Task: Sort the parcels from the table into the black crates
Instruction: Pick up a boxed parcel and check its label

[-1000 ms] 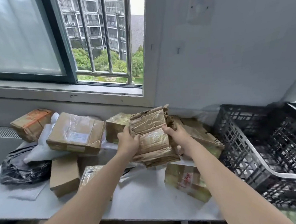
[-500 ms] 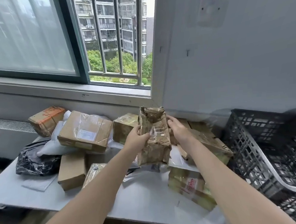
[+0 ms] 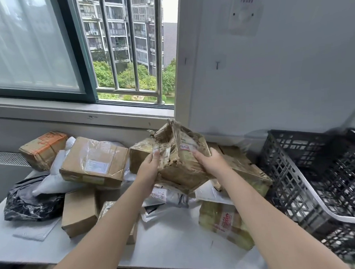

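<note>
Under the open window (image 3: 131,54), parcels crowd the grey table (image 3: 178,243). Both hands, left (image 3: 148,173) and right (image 3: 212,163), grip a battered taped parcel (image 3: 181,154) raised above the pile, fingers curled round its sides. Black crates (image 3: 318,178) stand at the right.

Crumpled taped parcel (image 3: 182,160) tilted, aloft over other parcels (image 3: 94,165); black crates (image 3: 287,169) right.

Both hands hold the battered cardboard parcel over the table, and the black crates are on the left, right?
No: the head view shows the black crates on the right. Left hand and right hand do hold the battered parcel over the table.
</note>
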Demonstrator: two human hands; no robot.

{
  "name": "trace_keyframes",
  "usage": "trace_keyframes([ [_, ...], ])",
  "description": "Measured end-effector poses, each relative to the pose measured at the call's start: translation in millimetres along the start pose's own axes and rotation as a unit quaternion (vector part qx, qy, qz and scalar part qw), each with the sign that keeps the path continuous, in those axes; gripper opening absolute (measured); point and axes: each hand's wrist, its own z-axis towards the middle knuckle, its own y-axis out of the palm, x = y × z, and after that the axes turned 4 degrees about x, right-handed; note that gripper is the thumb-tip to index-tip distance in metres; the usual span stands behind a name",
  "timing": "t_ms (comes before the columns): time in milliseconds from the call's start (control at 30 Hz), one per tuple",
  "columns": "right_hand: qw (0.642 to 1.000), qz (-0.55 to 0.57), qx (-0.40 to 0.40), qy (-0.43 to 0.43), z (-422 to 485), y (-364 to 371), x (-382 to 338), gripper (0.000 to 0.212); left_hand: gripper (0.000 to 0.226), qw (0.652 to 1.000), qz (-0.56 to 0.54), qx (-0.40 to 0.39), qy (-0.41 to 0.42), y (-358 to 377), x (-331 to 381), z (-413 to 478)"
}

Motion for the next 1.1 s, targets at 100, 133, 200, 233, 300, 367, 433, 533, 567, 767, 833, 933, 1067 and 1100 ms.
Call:
trace_keyframes([
  [100,0.999,-0.007,0.03,-0.034,0.1,-1.2,3.8,0.096,0.097,0.995,0.103,0.006,-0.002,-3.8,5.2,0.3],
  [133,0.998,-0.007,0.039,-0.05,-0.6,0.1,4.2,0.089,0.11,0.994,0.107,-0.016,0.0,-4.8,6.1,-0.7],
  [200,0.995,0.002,0.052,-0.087,-3.2,2.3,3.9,0.071,0.131,0.99,0.129,-0.052,0.004,-6.4,7.1,-2.6],
  [233,0.994,0.008,0.053,-0.098,-5.3,2.4,3.4,0.064,0.134,0.988,0.138,-0.064,0.007,-6.3,5.8,-3.1],
  [300,0.993,0.028,0.042,-0.108,-8.9,0.2,4.0,0.063,0.126,0.988,0.131,-0.076,0.018,-5.6,1.2,-2.5],
  [367,0.992,0.037,0.027,-0.115,-12.0,-2.9,4.6,0.072,0.119,0.991,0.095,-0.088,0.037,-5.1,-5.2,-1.3],
  [433,0.993,0.019,0.018,-0.116,-15.2,-4.4,2.5,0.08,0.109,0.992,0.061,-0.099,0.053,-4.6,-10.4,-1.9],
  [533,0.993,-0.027,0.025,-0.11,-17.3,-4.7,-0.8,0.09,0.066,0.991,0.037,-0.114,0.067,-3.6,-17.1,-2.4],
  [567,0.993,-0.03,0.027,-0.108,-17.3,-5.1,-1.2,0.09,0.056,0.99,0.033,-0.119,0.07,-3.2,-18.0,-2.6],
  [767,0.994,-0.015,0.035,-0.102,-16.1,-3.9,-1.0,0.072,0.082,0.988,0.021,-0.123,0.09,-1.5,-14.3,-7.5],
  [833,0.994,-0.007,0.043,-0.097,-14.3,-3.0,-0.5,0.068,0.094,0.988,0.034,-0.118,0.095,-0.3,-12.0,-10.3],
  [933,0.993,-0.002,0.067,-0.093,-12.4,-1.6,-0.3,0.067,0.105,0.988,0.059,-0.108,0.097,1.7,-9.8,-12.7],
  [1067,0.993,-0.005,0.079,-0.084,-10.2,-0.1,-3.3,0.073,0.097,0.987,0.061,-0.103,0.104,3.4,-6.6,-12.1],
  [1100,0.993,-0.005,0.08,-0.083,-10.0,0.0,-4.3,0.073,0.096,0.987,0.062,-0.102,0.107,3.4,-5.8,-12.2],
])
